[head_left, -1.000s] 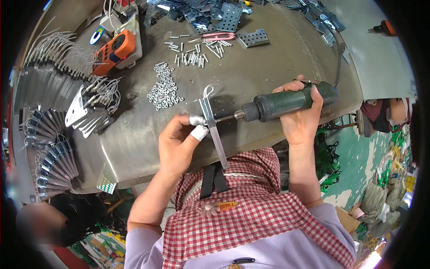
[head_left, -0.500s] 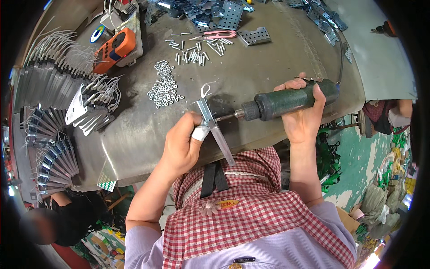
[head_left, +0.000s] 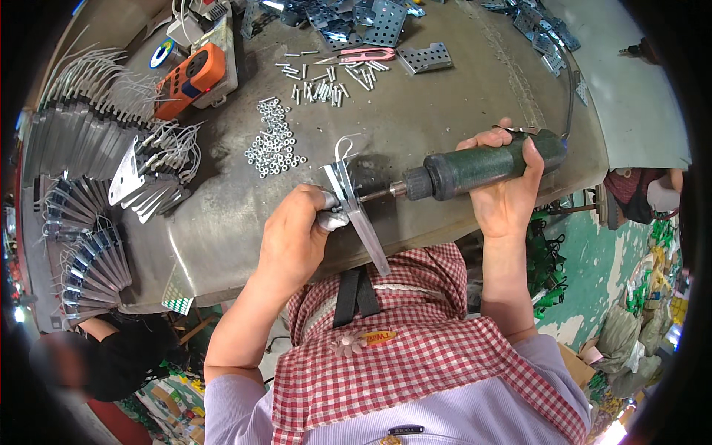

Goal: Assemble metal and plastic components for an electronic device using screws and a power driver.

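Observation:
My right hand [head_left: 504, 204] is wrapped round a dark green electric screwdriver [head_left: 463, 174], held nearly level above the table's near edge. Its bit points left and meets the side of a clear plastic strip with metal plates [head_left: 367, 237] at its upper end. A white looped wire or tie [head_left: 343, 148] sticks up from that end. My left hand [head_left: 291, 233] pinches the strip's upper part from the left, with white wrapping on the fingertips. Just what the fingers press on there is partly hidden.
Nuts [head_left: 273, 141] and screws [head_left: 322, 90] lie in loose piles beyond my hands, near pink-handled snips [head_left: 363, 55]. Perforated metal plates [head_left: 382, 26] are heaped at the back. Left are stacked clear strips [head_left: 78, 137] and an orange device [head_left: 191, 80]. Another person [head_left: 111, 356] sits lower left.
My left hand has shifted slightly left, and a gap now shows between the metal pieces at the strip's top. The screwdriver has moved a little to the right; its bit stays at the strip.

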Motion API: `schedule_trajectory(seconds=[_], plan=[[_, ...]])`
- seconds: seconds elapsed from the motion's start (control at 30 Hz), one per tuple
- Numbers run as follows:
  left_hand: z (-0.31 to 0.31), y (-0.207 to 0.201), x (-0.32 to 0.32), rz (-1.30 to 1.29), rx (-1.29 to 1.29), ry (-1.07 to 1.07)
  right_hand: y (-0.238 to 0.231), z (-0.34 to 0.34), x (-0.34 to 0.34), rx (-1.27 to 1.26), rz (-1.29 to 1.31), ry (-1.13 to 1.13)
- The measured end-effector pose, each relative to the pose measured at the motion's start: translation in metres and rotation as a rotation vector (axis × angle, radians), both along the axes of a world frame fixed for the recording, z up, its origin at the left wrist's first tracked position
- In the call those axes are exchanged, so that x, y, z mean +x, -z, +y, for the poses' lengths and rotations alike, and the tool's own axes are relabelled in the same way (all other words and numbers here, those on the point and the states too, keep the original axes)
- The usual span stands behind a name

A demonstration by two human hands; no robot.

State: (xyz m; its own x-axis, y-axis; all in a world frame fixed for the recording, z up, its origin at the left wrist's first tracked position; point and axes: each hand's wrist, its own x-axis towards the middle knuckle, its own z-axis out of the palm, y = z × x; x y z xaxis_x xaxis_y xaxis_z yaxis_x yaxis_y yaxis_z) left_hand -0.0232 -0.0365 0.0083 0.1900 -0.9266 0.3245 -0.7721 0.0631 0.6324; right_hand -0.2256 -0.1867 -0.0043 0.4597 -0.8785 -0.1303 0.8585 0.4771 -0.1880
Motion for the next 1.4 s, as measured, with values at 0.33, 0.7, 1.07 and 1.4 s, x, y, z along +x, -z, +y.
schedule_trajectory(seconds=[0.33,0.7,1.07,1.4], plan=[[-0.006,-0.012,0.005,-0.049,-0.004,0.075,0.001,-0.002,0.001,0.016,-0.003,-0.016],[-0.003,-0.025,0.003,-0.066,0.135,0.041,-0.001,-0.001,0.002,0.06,0.045,0.006],[-0.006,-0.035,-0.003,-0.23,0.09,0.049,0.0,-0.002,0.001,0.064,0.021,-0.002],[-0.016,-0.05,-0.001,0.166,0.467,0.057,-0.002,0.0,0.003,0.032,0.047,0.012]])
